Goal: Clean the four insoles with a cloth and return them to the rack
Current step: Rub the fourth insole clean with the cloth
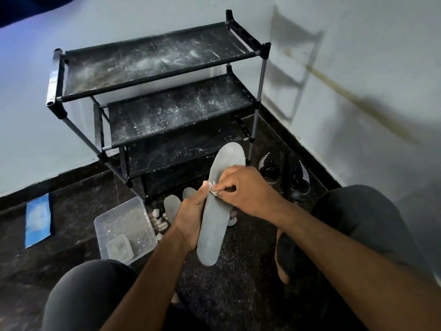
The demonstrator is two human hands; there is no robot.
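Before a dusty rack (152, 68), hands wipe an insole (218, 211) with cloth (213, 187).

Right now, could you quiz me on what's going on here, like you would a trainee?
1. True or false: the rack shelves hold insoles.
2. Which hand grips the grey insole from below: A) left hand, B) right hand?
3. What does the right hand press against the insole?

Key:
1. False; the visible shelves are bare and dusty.
2. A; the left hand holds it.
3. A small white cloth.
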